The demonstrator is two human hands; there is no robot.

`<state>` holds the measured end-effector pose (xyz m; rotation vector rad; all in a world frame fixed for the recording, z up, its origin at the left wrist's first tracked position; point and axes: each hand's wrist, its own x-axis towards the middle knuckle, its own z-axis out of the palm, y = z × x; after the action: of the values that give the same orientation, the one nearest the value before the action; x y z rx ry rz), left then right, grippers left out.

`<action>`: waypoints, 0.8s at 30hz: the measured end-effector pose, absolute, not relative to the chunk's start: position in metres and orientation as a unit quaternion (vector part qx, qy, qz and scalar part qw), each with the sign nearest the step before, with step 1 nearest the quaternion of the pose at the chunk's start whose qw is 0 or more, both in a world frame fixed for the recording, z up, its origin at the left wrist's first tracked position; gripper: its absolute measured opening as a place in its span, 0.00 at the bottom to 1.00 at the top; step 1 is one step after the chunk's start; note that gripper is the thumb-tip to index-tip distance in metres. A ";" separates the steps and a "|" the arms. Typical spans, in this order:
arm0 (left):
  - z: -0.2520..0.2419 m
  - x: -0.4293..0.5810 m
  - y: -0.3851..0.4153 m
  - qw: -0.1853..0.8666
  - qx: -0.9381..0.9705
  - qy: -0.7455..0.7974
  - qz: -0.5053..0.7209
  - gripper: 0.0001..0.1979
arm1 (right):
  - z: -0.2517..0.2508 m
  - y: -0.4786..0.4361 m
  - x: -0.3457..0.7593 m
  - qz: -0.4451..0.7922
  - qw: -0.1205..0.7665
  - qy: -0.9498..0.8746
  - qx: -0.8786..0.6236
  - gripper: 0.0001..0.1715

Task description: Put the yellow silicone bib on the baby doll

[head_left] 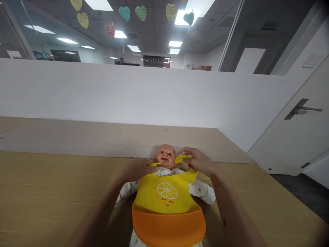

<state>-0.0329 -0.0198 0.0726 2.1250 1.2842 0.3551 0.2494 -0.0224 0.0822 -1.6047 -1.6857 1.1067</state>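
Observation:
A baby doll (165, 154) in a white patterned outfit lies on its back on the wooden table. Over its chest spreads a yellow bib (166, 193) with a lemon-slice print, a smiling face and an orange catch pocket (168, 226). My left hand (140, 168) pinches one yellow neck strap of the bib, whose tip reaches below the doll's chin. On the other side, my right hand (196, 160) grips the second neck strap, its holed end pointing toward the doll's cheek. The two strap ends are apart, one on each side of the neck.
The wooden table (51, 192) extends to both sides and meets a low white wall (115, 92) behind. Glass panels with heart-shaped notes (124, 13) stand above it. A white door with a metal handle (300, 109) is at the right, past the table's edge.

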 end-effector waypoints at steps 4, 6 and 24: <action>0.067 -0.034 -0.014 0.307 0.819 0.456 0.165 0.15 | 0.080 -0.013 0.249 0.336 0.448 -0.586 -0.586 0.18; 0.060 -0.033 -0.007 0.282 0.801 0.487 0.205 0.13 | 0.073 -0.005 0.250 0.309 0.488 -0.565 -0.589 0.19; -0.012 -0.021 0.029 0.301 0.663 0.632 0.266 0.20 | 0.056 -0.011 0.241 0.227 0.145 -0.654 -0.707 0.30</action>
<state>-0.0208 0.0289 -0.0117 1.7590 1.6767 0.7061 0.2408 -0.0107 0.0556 -2.0377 -1.8840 0.6553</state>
